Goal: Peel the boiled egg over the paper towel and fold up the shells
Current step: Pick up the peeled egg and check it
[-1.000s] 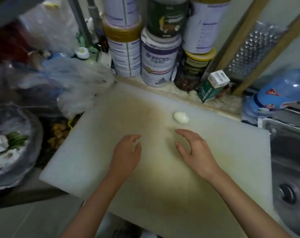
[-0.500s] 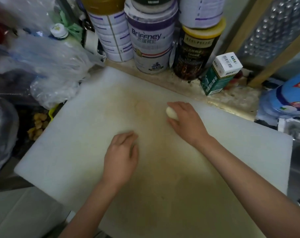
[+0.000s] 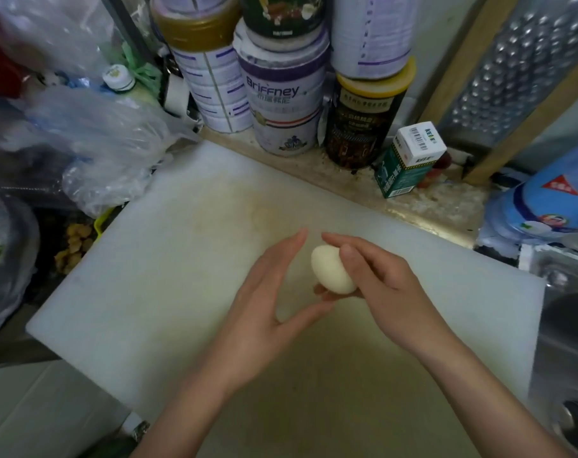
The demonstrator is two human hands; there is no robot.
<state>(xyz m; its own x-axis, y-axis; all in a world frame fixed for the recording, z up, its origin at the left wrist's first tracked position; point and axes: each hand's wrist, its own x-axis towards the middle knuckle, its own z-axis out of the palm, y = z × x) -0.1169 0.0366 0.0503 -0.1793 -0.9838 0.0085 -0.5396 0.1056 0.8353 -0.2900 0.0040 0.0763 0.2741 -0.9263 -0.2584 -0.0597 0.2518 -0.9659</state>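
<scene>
The right hand [image 3: 377, 289] pinches the smooth white oval boiled egg [image 3: 332, 268] between thumb and fingers, lifted just above the board, likely so that the shell can be worked from all sides. The left hand [image 3: 268, 302] is spread and curved just beside it, thumb nearly touching the egg from below, probably ready to steady or start picking at the shell. No crack or loose shell shows, so peeling seems not yet begun, and no paper towel is visible. Under both hands lies a large white plastic cutting board [image 3: 148, 292], yellowed in the middle, on the bench. Beyond the fingertips stand stacked white and purple tins [image 3: 281, 94], a dark yellow-lidded jar [image 3: 363, 120] and a small green and white carton [image 3: 410, 160]. Left of the left hand are crumpled clear plastic bags [image 3: 99, 143]; right of the right hand, a steel sink [image 3: 565, 358].
</scene>
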